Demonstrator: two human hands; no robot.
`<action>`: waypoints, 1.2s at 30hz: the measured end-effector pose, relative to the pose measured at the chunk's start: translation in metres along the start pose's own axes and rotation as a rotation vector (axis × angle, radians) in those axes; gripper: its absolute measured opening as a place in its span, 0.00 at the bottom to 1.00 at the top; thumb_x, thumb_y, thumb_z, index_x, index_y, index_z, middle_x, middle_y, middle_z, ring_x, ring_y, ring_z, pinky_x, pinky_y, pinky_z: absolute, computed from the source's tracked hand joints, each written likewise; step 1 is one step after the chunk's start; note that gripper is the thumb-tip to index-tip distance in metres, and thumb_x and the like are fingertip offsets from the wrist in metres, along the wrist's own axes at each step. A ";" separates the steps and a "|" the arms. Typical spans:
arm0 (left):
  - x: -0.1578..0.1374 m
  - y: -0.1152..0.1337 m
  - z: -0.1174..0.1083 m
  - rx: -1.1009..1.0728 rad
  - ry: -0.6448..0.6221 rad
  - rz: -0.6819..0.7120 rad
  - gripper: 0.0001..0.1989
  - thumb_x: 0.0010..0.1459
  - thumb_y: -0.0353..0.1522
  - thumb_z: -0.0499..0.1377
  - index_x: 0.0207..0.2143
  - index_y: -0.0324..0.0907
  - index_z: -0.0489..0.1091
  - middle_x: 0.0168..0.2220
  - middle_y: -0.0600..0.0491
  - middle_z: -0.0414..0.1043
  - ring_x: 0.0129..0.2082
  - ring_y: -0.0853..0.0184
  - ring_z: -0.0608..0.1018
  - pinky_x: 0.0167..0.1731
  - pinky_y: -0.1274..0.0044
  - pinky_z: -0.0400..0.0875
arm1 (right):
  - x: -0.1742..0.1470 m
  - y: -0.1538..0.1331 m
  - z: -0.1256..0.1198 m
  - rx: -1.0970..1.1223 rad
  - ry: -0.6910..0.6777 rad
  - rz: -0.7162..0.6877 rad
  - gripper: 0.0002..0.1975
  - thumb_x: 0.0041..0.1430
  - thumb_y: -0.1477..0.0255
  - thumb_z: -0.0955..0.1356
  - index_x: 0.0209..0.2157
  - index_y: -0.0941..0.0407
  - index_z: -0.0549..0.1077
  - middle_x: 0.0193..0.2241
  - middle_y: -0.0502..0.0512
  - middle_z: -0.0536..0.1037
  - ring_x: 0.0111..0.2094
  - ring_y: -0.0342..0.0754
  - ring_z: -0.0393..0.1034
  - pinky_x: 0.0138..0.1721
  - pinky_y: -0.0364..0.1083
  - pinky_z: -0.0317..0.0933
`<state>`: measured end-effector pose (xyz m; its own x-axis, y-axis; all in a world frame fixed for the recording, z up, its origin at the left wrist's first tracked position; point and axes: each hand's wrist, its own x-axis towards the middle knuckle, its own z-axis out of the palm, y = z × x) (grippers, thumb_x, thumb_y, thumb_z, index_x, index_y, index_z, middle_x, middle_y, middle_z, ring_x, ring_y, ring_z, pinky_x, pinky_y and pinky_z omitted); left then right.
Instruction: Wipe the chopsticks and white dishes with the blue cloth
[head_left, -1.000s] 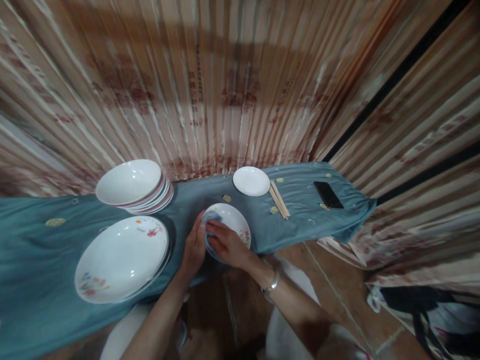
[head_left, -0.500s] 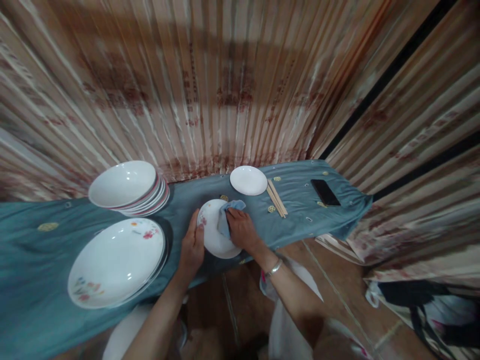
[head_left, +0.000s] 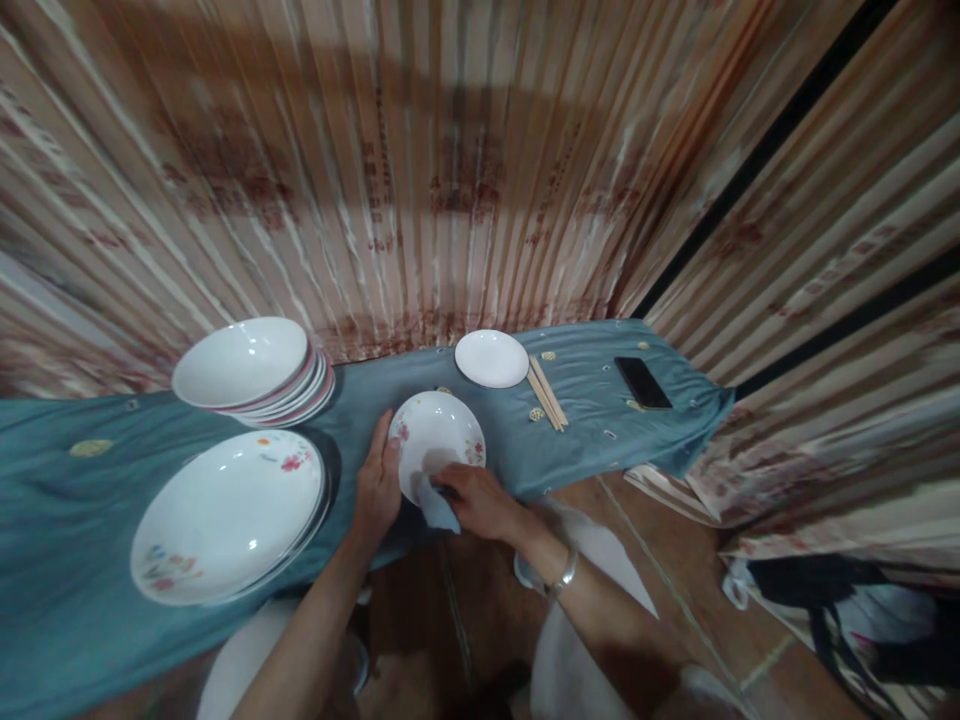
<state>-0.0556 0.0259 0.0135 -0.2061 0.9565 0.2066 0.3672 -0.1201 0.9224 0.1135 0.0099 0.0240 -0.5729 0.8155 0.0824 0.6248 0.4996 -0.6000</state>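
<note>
“Head view: what sits nearest us, with the flowered plate (head_left: pixel 441 432) as our landmark?”

“Our right arm (head_left: pixel 607 622) with its silver bracelet (head_left: pixel 565 574), nearer than the flowered plate and off to its right. The stacked large plates (head_left: pixel 229 520) also reach nearer, well to its left on the bench (head_left: pixel 90 525).”

“And our right grip (head_left: pixel 480 502)?”

“Narrow, bunched around a pale blue cloth (head_left: pixel 439 508) at the flowered plate's near edge. The cloth overlaps that rim, and a corner hangs past it on our side.”

“So where does the flowered plate lie from us?”

“Just beyond the right grip, and to the right of our left grip (head_left: pixel 377 487). That's the relation we go by: left grip clasping the left rim, thumb over the edge, and cloth at the near rim.”

“Any long axis?”

“None we can use; it's round. Whether its base touches the bench, we can't tell.”

“Farther off?”

“Beyond the flowered plate and to its right lie wooden chopsticks (head_left: pixel 549 395), with a dark phone (head_left: pixel 643 382) farther right. Past it, just beside the chopsticks, we see a smaller white plate (head_left: pixel 492 358). Beyond and left stands a stack of bowls (head_left: pixel 240 360). Behind everything hangs a patterned curtain (head_left: pixel 420 200).”
</note>
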 end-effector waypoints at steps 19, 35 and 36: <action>-0.006 -0.002 -0.001 0.088 -0.031 0.076 0.25 0.65 0.40 0.44 0.61 0.41 0.58 0.60 0.47 0.63 0.59 0.63 0.67 0.60 0.70 0.58 | 0.055 0.010 0.014 -0.157 0.374 -0.102 0.25 0.60 0.75 0.61 0.59 0.66 0.62 0.59 0.70 0.63 0.61 0.56 0.55 0.61 0.57 0.53; -0.009 0.010 -0.001 0.086 -0.017 0.013 0.27 0.64 0.45 0.44 0.60 0.42 0.60 0.60 0.48 0.65 0.60 0.61 0.66 0.60 0.70 0.58 | 0.015 0.018 0.001 -0.502 0.164 0.215 0.10 0.58 0.82 0.61 0.40 0.62 0.71 0.41 0.65 0.74 0.44 0.53 0.67 0.47 0.50 0.61; -0.009 0.010 -0.001 0.088 -0.015 0.006 0.28 0.64 0.45 0.44 0.60 0.42 0.60 0.59 0.48 0.65 0.60 0.61 0.66 0.60 0.69 0.58 | 0.013 0.017 0.001 -0.512 0.136 0.215 0.11 0.58 0.83 0.60 0.39 0.61 0.71 0.39 0.64 0.75 0.43 0.53 0.67 0.46 0.49 0.61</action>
<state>-0.0511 0.0161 0.0217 -0.1901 0.9598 0.2063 0.4470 -0.1025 0.8886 0.1165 0.0285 0.0137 -0.3520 0.9278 0.1234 0.9165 0.3685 -0.1556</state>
